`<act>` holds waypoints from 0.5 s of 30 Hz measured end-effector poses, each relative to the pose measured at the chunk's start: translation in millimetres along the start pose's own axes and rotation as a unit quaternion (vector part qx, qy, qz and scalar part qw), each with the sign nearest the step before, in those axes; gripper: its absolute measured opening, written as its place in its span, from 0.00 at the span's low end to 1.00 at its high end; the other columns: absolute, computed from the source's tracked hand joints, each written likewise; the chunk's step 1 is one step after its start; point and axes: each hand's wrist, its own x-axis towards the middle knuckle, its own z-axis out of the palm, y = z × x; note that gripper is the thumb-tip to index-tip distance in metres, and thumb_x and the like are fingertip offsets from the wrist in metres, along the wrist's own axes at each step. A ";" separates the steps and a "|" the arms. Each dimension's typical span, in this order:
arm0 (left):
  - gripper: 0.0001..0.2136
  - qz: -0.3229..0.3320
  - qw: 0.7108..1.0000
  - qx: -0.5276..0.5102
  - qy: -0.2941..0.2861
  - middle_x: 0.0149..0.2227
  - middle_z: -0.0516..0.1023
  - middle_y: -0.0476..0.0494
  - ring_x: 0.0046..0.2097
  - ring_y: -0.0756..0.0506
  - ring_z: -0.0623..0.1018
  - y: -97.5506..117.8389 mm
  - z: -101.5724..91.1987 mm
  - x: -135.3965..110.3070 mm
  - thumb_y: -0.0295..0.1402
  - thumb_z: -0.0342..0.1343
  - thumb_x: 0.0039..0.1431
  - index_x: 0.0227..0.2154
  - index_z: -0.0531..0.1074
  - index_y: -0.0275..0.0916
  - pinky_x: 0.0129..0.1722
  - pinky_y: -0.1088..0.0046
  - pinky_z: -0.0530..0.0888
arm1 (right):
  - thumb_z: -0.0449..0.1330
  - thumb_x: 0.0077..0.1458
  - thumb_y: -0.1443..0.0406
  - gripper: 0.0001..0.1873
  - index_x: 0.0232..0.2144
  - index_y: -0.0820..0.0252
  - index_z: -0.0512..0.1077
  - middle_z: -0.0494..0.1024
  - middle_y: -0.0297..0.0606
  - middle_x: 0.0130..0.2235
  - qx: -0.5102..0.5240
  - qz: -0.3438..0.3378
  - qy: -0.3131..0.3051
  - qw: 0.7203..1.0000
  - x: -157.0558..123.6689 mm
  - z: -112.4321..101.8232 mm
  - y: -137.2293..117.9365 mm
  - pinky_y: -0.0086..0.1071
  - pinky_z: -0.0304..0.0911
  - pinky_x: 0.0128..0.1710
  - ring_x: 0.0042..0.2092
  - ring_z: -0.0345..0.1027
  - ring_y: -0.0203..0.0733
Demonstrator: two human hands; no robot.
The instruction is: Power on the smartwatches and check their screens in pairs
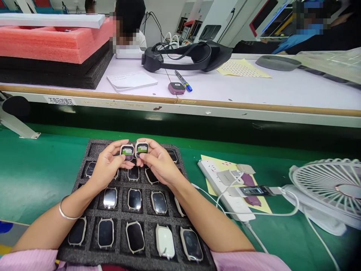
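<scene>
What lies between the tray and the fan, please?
The head view shows a power strip, white cables and a yellow sheet bearing small items between the tray and the fan.

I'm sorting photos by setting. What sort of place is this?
Probably an electronics assembly or testing workshop: a dark foam tray holds rows of strapless watches, and a power strip with white cables lies on the green bench.

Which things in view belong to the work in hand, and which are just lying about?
In the work, judging by the hands:
lit watch in the left hand
second lit watch in the right hand
dark foam tray
watches in the tray

Probably just lying about:
notepad
pen
small purple device
black headset
white fan
</scene>
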 end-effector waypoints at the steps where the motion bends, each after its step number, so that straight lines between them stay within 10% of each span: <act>1: 0.22 0.000 1.000 0.000 0.001 0.49 0.81 0.40 0.30 0.48 0.84 0.3 0.0 0.1 0.30 0.61 0.52 0.52 0.72 0.37 0.35 0.68 0.84 | 0.66 0.46 0.68 0.22 0.46 0.55 0.69 0.75 0.28 0.32 0.002 -0.001 -0.001 1.000 -0.3 0.3 -0.2 0.30 0.64 0.30 0.27 0.69 0.32; 15: 0.24 -0.008 1.000 -0.010 0.008 0.46 0.81 0.42 0.30 0.47 0.84 -1.1 -1.3 1.8 0.27 0.59 0.49 0.52 0.72 0.38 0.35 0.68 0.84 | 0.64 0.44 0.70 0.24 0.46 0.55 0.69 0.75 0.29 0.32 0.006 -0.004 -0.007 1.000 -0.1 0.7 0.9 0.32 0.66 0.30 0.27 0.70 0.34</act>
